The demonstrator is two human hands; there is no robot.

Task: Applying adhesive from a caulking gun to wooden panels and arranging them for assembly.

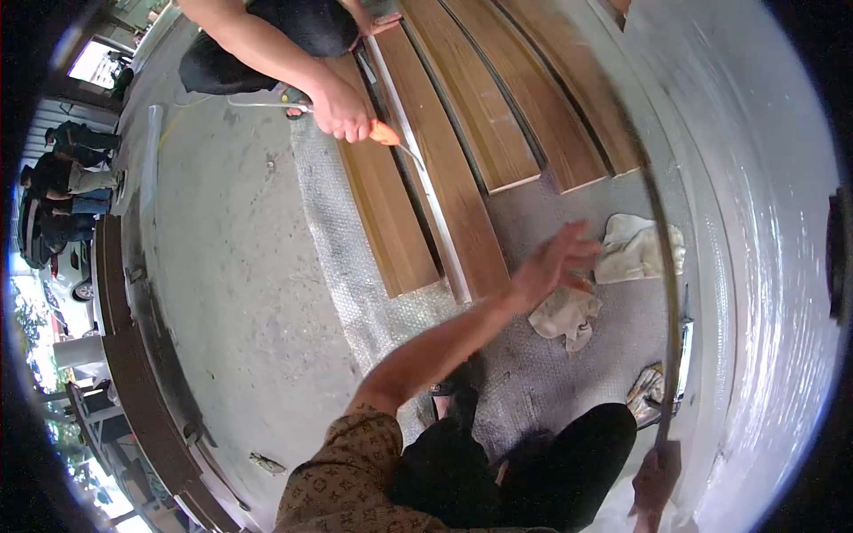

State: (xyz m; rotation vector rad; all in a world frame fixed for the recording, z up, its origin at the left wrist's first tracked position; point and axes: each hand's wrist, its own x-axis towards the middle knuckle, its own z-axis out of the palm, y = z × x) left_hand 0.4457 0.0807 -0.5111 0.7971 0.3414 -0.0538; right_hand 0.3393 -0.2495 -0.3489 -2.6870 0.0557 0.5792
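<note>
My left hand is stretched out with its fingers spread, holding nothing. It is over a beige crumpled cloth piece and beside a whiter one; whether these are gloves or rags I cannot tell. At the lower right, my right hand is closed around the near end of a long, thin brownish strip, which runs up past the boards' ends. Several wood-grain boards lie side by side. Opposite me, a person's hand holds an orange-handled tool against a board's white edge.
Bubble wrap lies beneath the boards on the concrete floor. Shiny clear plastic film covers the right side. A patterned bundle lies near my right knee. Brown beams and standing people are at the left.
</note>
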